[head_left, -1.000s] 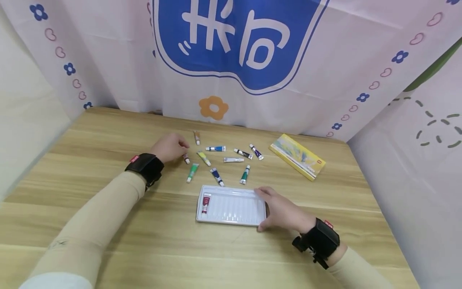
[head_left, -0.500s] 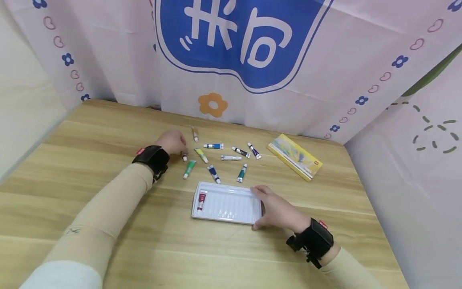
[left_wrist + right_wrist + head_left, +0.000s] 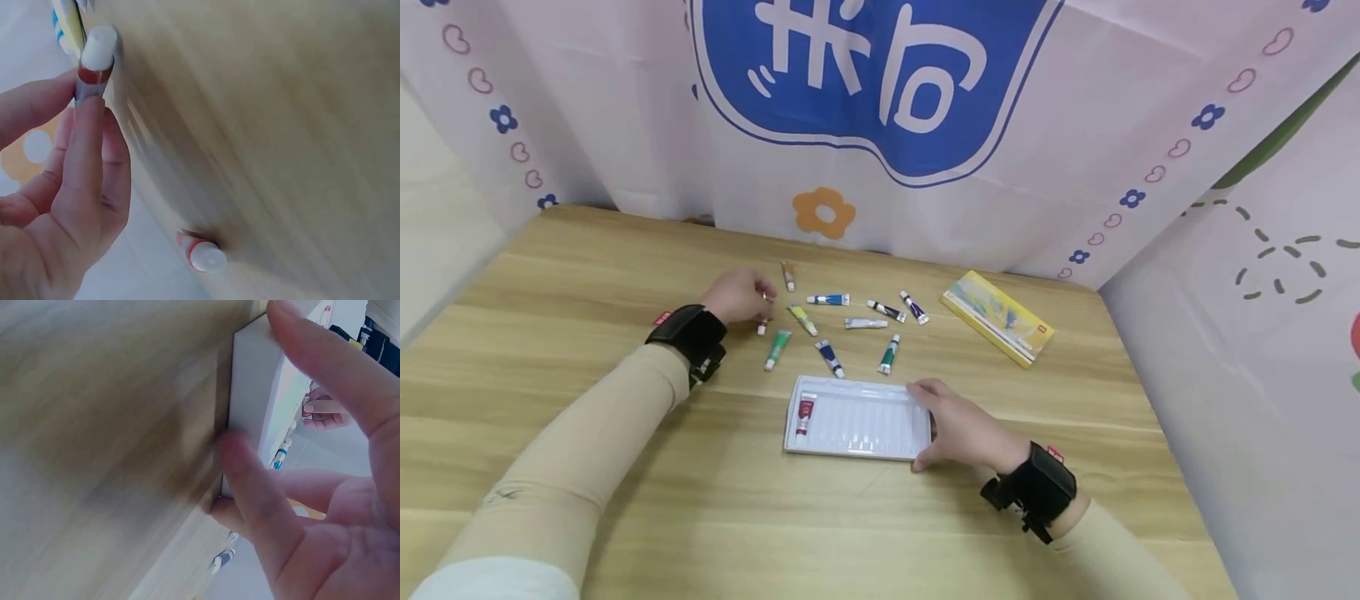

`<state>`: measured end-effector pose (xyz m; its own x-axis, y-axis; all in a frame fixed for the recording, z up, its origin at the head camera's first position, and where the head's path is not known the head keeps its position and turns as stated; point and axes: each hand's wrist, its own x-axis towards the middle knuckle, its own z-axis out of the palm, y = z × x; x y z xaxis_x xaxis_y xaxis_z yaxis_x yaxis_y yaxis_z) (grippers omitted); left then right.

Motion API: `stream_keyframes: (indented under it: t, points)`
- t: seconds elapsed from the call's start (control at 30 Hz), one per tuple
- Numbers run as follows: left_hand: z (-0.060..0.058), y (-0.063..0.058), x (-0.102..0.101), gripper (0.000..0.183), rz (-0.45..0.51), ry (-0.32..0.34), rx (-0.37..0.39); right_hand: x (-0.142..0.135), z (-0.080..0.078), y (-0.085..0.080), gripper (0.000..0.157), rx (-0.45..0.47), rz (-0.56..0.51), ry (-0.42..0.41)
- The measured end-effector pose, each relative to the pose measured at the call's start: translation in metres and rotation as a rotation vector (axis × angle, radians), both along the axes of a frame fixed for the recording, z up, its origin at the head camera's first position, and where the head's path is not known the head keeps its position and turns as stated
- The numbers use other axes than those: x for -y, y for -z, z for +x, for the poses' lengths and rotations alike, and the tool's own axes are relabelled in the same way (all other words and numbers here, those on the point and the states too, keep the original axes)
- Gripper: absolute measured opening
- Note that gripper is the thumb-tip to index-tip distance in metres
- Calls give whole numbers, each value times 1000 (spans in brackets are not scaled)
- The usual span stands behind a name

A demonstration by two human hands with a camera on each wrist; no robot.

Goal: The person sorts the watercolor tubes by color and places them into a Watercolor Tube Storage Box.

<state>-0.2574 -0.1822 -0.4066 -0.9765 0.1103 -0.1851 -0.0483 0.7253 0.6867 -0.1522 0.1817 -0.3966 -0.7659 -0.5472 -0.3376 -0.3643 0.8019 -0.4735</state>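
My left hand pinches a small paint tube with a white cap and a reddish-brown band between thumb and fingers. Its body is mostly hidden by the fingers. My right hand grips the right end of a white ribbed plastic tray, thumb at the near corner and a finger at the far one. One dark red paint tube lies in the tray's leftmost slot. Close to my left hand on the table are an orange-brown tube, a light green tube and a yellow tube.
Several more paint tubes lie loose behind the tray, among them a blue tube, a white tube and a dark green tube. A yellow box sits at the back right. A printed curtain hangs behind the wooden table.
My left fingers have closed on the reddish-brown tube, and less of it shows below them. The right hand keeps its hold on the tray. The whole head view has shifted slightly.
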Motion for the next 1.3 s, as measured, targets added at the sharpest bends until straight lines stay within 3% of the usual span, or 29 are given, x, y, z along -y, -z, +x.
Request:
stream_keyframes:
  t: [0.23, 0.37, 0.5, 0.67, 0.83, 1.07, 1.3]
  points:
    - [11, -6, -10, 26, 99, -25, -4, 4, -5, -3, 110, 10, 10, 37]
    - [23, -16, -18, 33, 254, -22, 55, 9, -4, -2, 112, 44, -2, 71]
    - [37, -22, -33, 31, 341, 66, 61, 11, -5, -3, 111, 60, -14, 81]
    - [53, -20, -55, 22, 382, 159, 67, 9, -7, -2, 109, 33, -7, 65]
    - [59, -17, -61, 20, 390, 162, 69, 11, -9, -4, 109, 26, -3, 56]
    - [66, -7, -67, 19, 308, 166, 92, 10, -11, -3, 111, 17, -1, 41]
    - [75, 4, -70, 14, 300, 175, 79, 8, -11, -2, 111, 17, -2, 34]
